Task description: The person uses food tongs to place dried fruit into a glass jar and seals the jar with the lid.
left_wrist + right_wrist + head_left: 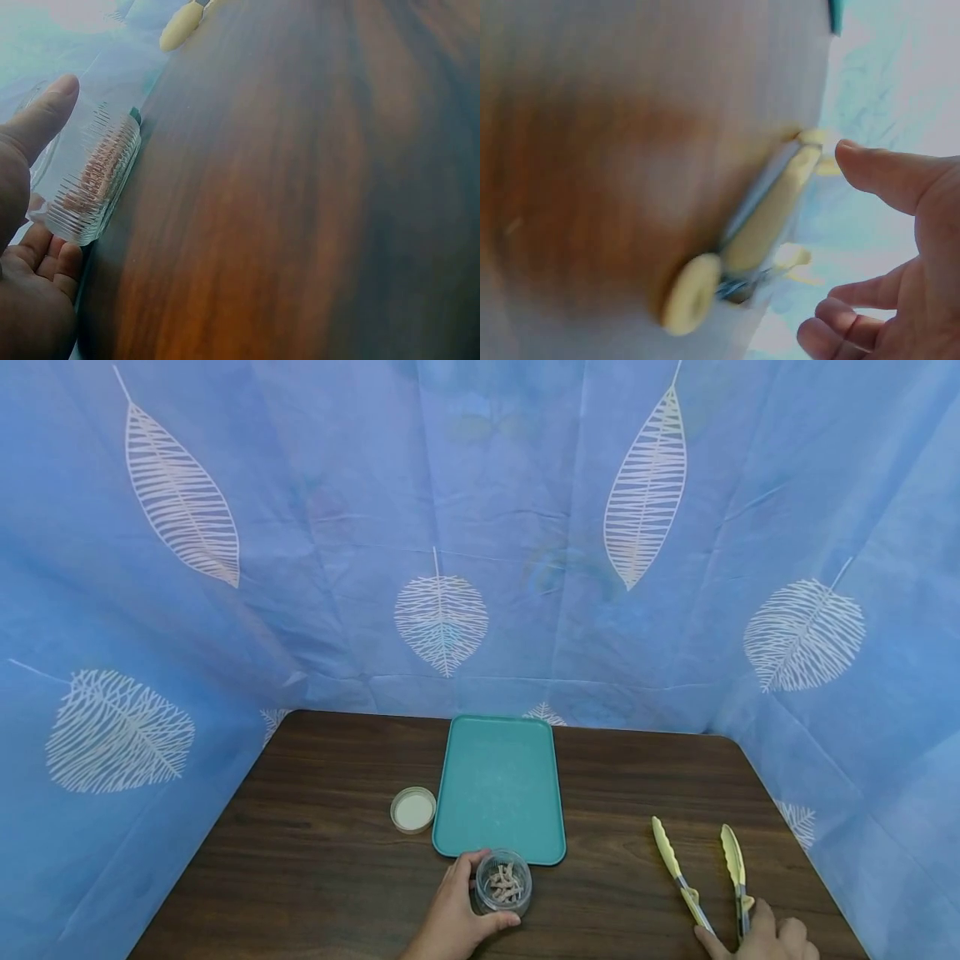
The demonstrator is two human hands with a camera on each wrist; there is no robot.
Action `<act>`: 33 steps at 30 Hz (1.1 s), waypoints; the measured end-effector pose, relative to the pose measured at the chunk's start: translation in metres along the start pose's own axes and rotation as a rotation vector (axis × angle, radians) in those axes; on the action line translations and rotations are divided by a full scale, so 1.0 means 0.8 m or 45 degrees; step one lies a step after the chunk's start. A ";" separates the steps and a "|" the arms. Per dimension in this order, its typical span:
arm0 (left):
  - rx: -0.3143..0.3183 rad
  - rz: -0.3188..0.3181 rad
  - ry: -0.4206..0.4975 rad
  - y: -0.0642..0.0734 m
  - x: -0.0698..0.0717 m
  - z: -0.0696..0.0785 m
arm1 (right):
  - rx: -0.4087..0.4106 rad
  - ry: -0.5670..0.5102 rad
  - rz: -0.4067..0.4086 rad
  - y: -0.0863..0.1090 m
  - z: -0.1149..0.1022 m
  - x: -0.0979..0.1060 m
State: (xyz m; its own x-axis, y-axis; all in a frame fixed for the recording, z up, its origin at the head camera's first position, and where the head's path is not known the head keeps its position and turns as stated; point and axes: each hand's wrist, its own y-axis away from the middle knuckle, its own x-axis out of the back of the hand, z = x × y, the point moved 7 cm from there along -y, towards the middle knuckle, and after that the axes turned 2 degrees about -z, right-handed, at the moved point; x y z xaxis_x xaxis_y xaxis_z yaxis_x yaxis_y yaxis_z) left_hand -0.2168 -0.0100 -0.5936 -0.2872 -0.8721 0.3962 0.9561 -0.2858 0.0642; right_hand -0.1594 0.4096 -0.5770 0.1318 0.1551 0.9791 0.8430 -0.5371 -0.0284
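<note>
In the head view my left hand point(456, 914) holds a clear glass jar point(524, 892) at the front of a teal tray, fingers on its far side and thumb on its near side. Small brownish pieces point(504, 883) lie inside the lidless jar. Ribbed walls of the jar point(112, 176) show in the left wrist view. My right hand point(772, 937) is at the handle end of yellow-tipped metal tongs point(733, 860), whose arms are spread apart on the table. In the right wrist view the thumb and fingers stand apart beside the blurred tongs point(769, 214).
The teal tray point(498, 785) lies flat at the middle of the dark wooden table point(322, 835). Left of it is a round lid point(413, 810) with a white inside. A blue curtain point(495, 527) with white leaf prints surrounds the table's back and sides.
</note>
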 end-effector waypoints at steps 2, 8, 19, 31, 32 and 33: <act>0.000 0.000 -0.007 0.000 0.000 0.001 | 0.029 0.025 -0.004 0.002 -0.011 0.009; -0.017 0.006 -0.045 0.000 0.000 0.002 | 0.081 -0.060 -0.179 0.015 -0.056 0.020; -0.032 -0.029 -0.145 0.000 0.000 0.004 | 0.586 -0.518 -0.253 0.061 -0.175 0.029; 0.006 -0.113 -0.231 -0.006 0.007 0.012 | 0.952 -0.852 -0.778 0.098 -0.266 -0.007; 0.012 -0.115 -0.240 -0.007 0.007 0.012 | 0.981 -0.874 -0.815 0.099 -0.270 -0.012; 0.011 -0.118 -0.251 -0.007 0.007 0.013 | 1.002 -0.894 -0.852 0.101 -0.274 -0.016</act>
State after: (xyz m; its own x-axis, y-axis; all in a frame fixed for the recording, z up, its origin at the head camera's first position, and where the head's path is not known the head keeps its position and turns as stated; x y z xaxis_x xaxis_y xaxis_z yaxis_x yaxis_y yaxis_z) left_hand -0.2235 -0.0091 -0.5822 -0.3579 -0.7475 0.5596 0.9269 -0.3569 0.1161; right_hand -0.2077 0.1825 -0.5478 -0.3973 0.7448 0.5361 0.9029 0.4218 0.0832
